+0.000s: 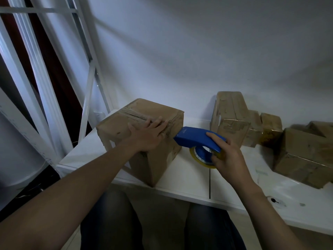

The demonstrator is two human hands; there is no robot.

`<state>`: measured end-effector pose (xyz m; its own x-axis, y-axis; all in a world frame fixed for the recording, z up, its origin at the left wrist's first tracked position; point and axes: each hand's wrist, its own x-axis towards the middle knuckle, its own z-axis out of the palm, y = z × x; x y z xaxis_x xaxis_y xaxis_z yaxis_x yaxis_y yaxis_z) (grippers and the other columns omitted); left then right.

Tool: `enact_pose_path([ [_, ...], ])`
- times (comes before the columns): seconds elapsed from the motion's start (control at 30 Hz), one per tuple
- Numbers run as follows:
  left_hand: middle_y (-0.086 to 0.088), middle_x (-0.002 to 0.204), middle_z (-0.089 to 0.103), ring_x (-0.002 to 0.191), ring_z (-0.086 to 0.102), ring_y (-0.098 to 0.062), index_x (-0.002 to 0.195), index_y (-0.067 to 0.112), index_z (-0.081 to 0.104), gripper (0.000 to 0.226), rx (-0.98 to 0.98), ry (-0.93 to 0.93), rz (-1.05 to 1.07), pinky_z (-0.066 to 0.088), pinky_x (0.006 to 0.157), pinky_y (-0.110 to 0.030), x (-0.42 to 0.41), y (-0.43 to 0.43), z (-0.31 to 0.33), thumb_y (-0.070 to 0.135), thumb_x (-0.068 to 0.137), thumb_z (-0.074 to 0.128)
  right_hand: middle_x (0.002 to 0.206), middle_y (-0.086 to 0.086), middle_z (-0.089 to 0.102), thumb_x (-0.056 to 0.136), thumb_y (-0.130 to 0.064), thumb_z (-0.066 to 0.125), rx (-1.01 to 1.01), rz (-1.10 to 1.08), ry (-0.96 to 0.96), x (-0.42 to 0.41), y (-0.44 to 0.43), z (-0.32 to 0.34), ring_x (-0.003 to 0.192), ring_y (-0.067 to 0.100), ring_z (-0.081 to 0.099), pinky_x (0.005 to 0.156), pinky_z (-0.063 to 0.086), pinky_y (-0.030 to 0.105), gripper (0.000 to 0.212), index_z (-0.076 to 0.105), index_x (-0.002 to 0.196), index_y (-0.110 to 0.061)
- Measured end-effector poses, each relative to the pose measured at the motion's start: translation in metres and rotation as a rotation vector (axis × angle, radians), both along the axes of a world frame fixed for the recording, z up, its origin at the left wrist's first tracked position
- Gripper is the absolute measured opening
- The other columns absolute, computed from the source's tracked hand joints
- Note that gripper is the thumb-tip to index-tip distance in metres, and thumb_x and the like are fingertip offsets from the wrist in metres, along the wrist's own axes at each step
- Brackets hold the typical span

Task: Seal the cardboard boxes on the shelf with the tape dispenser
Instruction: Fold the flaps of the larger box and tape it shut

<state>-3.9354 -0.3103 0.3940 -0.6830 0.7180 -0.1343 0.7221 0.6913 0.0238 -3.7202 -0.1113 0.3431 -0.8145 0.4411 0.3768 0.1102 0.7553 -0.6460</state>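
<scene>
On a white shelf [187, 183], a person steadies the front cardboard box [156, 165] with the left hand [146, 136], palm flat and fingers straight on the box's top, beside a worn taped seam [137, 116] along the closed flaps. That grip is open, pressing rather than clasping. Just right of the box, the right hand [227, 156] holds a blue tape dispenser [196, 138], its grip closed, fingers curled round the rear end and the roll of yellowish tape [195, 158] beneath. The dispenser's nose points at the box's upper right edge, very near it; whether they touch cannot be told. Farther right of the box, well apart from it, more cardboard boxes [232, 114] sit bunched together, some showing glossy tape. Left of and behind the box rise the white bars of the shelf frame [86, 105]. Below the box's near corner, the person's legs in dark trousers [111, 222] show under the shelf edge.
</scene>
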Motion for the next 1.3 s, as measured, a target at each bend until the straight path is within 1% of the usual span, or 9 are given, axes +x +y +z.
enact_pose_path([
  [0.1, 0.018, 0.164, -0.018, 0.154, -0.014, -0.022, 0.156, 0.047, -0.007, 0.053, 0.009, 0.008, 0.003, -0.009, 0.103, -0.083, 0.000, 0.000, -0.002, 0.053, 0.105, 0.008, 0.124, -0.004, 0.042, 0.088, 0.000, 0.069, -0.009, -0.018, 0.011, 0.008, -0.001, -0.001, 0.108, 0.012, 0.045, 0.095, 0.039, 0.021, 0.084, 0.034, 0.142, -0.054],
  [0.17, 0.018, 0.164, -0.019, 0.154, -0.014, -0.023, 0.155, 0.047, -0.007, 0.053, 0.007, 0.006, 0.000, -0.009, 0.103, -0.084, 0.000, 0.000, -0.003, 0.054, 0.105, 0.008, 0.121, -0.005, 0.041, 0.088, 0.000, 0.069, -0.001, -0.019, 0.017, 0.013, -0.003, 0.000, 0.107, 0.013, 0.046, 0.097, 0.042, 0.026, 0.085, 0.034, 0.141, -0.055],
  [0.4, 0.018, 0.164, -0.018, 0.154, -0.013, -0.022, 0.155, 0.049, -0.007, 0.053, 0.005, 0.018, 0.014, -0.006, 0.103, -0.084, -0.001, 0.002, -0.006, 0.055, 0.104, 0.008, 0.119, -0.002, 0.043, 0.087, 0.003, 0.067, 0.028, -0.077, 0.006, 0.035, 0.003, -0.002, 0.101, 0.014, 0.046, 0.091, 0.040, 0.025, 0.083, 0.037, 0.142, -0.052],
  [0.6, 0.017, 0.165, -0.015, 0.155, -0.005, -0.023, 0.154, 0.048, -0.011, 0.054, -0.031, 0.108, -0.012, 0.013, 0.104, -0.081, -0.003, 0.000, -0.010, 0.054, 0.103, 0.004, 0.122, 0.000, 0.042, 0.089, -0.004, 0.064, 0.111, -0.115, -0.108, 0.028, -0.002, 0.001, 0.092, 0.017, 0.048, 0.082, 0.049, 0.028, 0.080, 0.036, 0.149, -0.049],
  [0.73, 0.018, 0.165, -0.015, 0.154, -0.008, -0.022, 0.154, 0.049, -0.009, 0.052, -0.005, 0.081, -0.010, 0.005, 0.103, -0.084, -0.003, 0.001, -0.010, 0.051, 0.104, 0.007, 0.123, 0.009, 0.049, 0.092, -0.009, 0.062, 0.123, -0.113, -0.196, 0.010, -0.012, 0.011, 0.091, 0.020, 0.050, 0.082, 0.050, 0.032, 0.070, 0.039, 0.151, -0.040],
  [0.83, 0.019, 0.165, -0.016, 0.154, -0.010, -0.022, 0.154, 0.050, -0.009, 0.052, 0.004, 0.062, -0.009, 0.001, 0.104, -0.083, -0.004, 0.001, -0.012, 0.052, 0.105, 0.007, 0.121, 0.013, 0.058, 0.088, -0.002, 0.063, 0.109, -0.073, -0.218, -0.005, -0.019, 0.022, 0.097, 0.030, 0.058, 0.089, 0.054, 0.040, 0.067, 0.047, 0.147, -0.031],
  [0.9, 0.019, 0.165, -0.016, 0.154, -0.012, -0.022, 0.153, 0.051, -0.009, 0.052, 0.007, 0.051, -0.003, -0.001, 0.103, -0.084, -0.004, 0.001, -0.011, 0.053, 0.104, 0.007, 0.119, 0.013, 0.061, 0.085, 0.002, 0.063, 0.105, -0.063, -0.249, -0.013, -0.018, 0.028, 0.100, 0.031, 0.060, 0.089, 0.055, 0.045, 0.070, 0.049, 0.145, -0.031],
  [1.03, 0.018, 0.165, -0.017, 0.154, -0.014, -0.022, 0.154, 0.050, -0.009, 0.052, 0.024, 0.023, 0.000, -0.006, 0.102, -0.084, -0.002, 0.001, -0.010, 0.052, 0.105, 0.010, 0.119, 0.010, 0.062, 0.085, 0.005, 0.060, 0.079, -0.076, -0.297, -0.023, -0.016, 0.035, 0.097, 0.028, 0.061, 0.082, 0.057, 0.039, 0.070, 0.049, 0.143, -0.031],
  [1.3, 0.016, 0.165, -0.018, 0.154, -0.014, -0.024, 0.155, 0.048, -0.009, 0.053, 0.008, 0.045, 0.004, -0.005, 0.103, -0.084, 0.000, 0.004, -0.010, 0.051, 0.106, 0.011, 0.124, 0.009, 0.064, 0.089, 0.002, 0.062, 0.109, -0.081, -0.351, -0.033, -0.011, 0.047, 0.103, 0.028, 0.063, 0.085, 0.056, 0.038, 0.064, 0.050, 0.145, -0.026],
])
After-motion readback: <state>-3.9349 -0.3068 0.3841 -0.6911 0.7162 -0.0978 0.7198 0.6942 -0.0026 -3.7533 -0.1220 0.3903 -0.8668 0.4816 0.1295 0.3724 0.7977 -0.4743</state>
